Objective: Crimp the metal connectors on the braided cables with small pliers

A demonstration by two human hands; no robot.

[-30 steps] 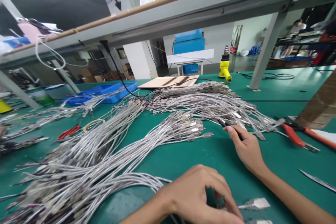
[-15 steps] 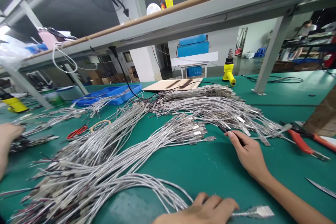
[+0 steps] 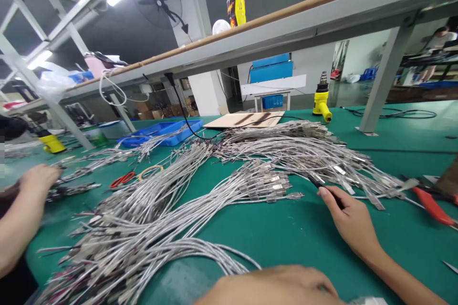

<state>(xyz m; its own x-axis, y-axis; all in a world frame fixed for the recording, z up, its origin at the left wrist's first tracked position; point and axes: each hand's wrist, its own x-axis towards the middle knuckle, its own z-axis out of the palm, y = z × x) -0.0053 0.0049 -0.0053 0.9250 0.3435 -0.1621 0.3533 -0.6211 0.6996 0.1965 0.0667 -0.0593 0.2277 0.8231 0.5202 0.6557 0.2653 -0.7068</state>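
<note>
My right hand (image 3: 352, 221) is closed round a slim black pen-like tool (image 3: 315, 182), its tip pointing left toward the cables. At the bottom edge, my left hand (image 3: 272, 287) is partly cut off and blurred, with its fingers curled over a USB cable. That cable's pale connector (image 3: 370, 301) juts out to the right. Silvery cables (image 3: 214, 250) curve in from the left to the same hand. Behind lies a bundle of USB cables (image 3: 203, 200), connectors to the right. A larger heap of cables (image 3: 300, 143) lies beyond the tool.
Pliers with red handles (image 3: 432, 206) lie at right, a blade tip (image 3: 450, 267) nearer me. A yellow heat gun (image 3: 322, 105) stands at the back. Blue trays (image 3: 171, 136) and red-handled scissors (image 3: 122, 179) lie left. A co-worker's hand (image 3: 39, 181) is at far left. An overhead shelf (image 3: 250, 31) crosses above.
The view has shifted, so most things appear farther right and slightly lower. My left hand and the connector beside it sit lower in the frame. My right hand keeps its hold on the black tool.
</note>
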